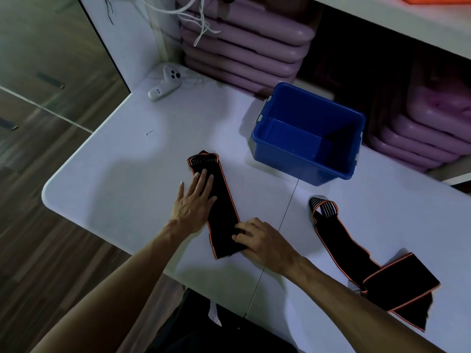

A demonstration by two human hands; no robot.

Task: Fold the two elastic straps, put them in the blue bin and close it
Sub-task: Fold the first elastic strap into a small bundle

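We see a white table (158,154) filling most of the frame, its rounded corner at the left and a thin seam running down its middle. Behind it, in the upper part of the frame, purple flat cases (244,39) are stacked on a shelf. The blue bin (300,164) stands open and empty right of centre, near the table's far edge; we see no lid on it.

At the lower right lies the unfolded strap (354,250), black with orange edging, stretched diagonally with its lower end doubled across itself at the table's near edge. It lies well apart from both hands.

At the centre lies the folded strap (223,200), a narrow black band running from upper left to lower right. Our left hand (195,202) rests flat and open on its left side, fingers spread toward its upper end. Our right hand (262,240) presses on its lower end with fingers curled; we cannot tell whether they pinch the fabric.

A white controller (167,82) sits at the table's far left corner, and a small screw (149,132) lies left of centre.
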